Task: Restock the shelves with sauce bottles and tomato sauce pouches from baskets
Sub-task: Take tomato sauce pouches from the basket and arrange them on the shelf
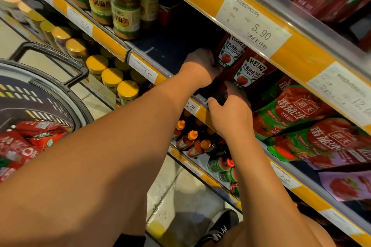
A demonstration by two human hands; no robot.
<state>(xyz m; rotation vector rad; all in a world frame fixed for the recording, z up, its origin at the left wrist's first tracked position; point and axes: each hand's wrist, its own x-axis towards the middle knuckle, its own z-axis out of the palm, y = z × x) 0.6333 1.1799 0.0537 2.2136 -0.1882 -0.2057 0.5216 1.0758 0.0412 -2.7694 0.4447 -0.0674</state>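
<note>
Both hands are on one dark red Heinz ketchup pouch (220, 84) at the front lip of the middle shelf (160, 50). The left hand (198, 64) has its fingers curled round the pouch's left edge, and the right hand (230, 110) pinches its lower end from the near side; the pouch itself is mostly hidden between them, so its exact tilt cannot be read.

Just right of the grip, two more red Heinz pouches (250, 72) stand upright, labels forward, tucked under the yellow price strip (259, 32) of the shelf above. To do this step well, the held pouch should probably be stood on its base, label facing out, touching the leftmost standing one. Bare dark shelf lies to the left, so the row likely grows that way, and a pouch there may tip with nothing to lean on.

Farther right lie red-and-green tomato sauce bags (297, 110). Far left stand yellow-lidded jars (125, 10). Near left, the dark plastic basket (50, 90) holds more red pouches (30, 140).
</note>
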